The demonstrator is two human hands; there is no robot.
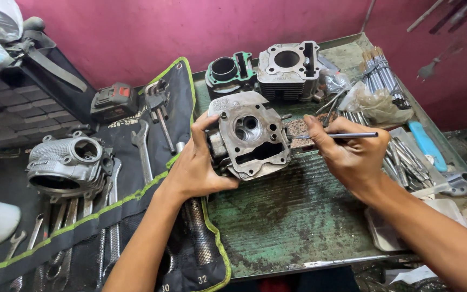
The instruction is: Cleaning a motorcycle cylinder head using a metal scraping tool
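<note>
Grey aluminium cylinder head [251, 138] propped on edge on worn green bench [293, 216], gripped by left hand [198, 165]. Right hand [349, 154] pinching thin metal rod [333, 135], tip at head's side. Likely risks: head tipping sideways, rod slipping, scoring machined face.

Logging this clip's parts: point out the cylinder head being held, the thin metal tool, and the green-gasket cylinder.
cylinder head [252, 141], head view, on its flat gasket face.
thin metal tool [352, 135], head view, mid shaft.
green-gasket cylinder [229, 71], head view, top rim.
</note>
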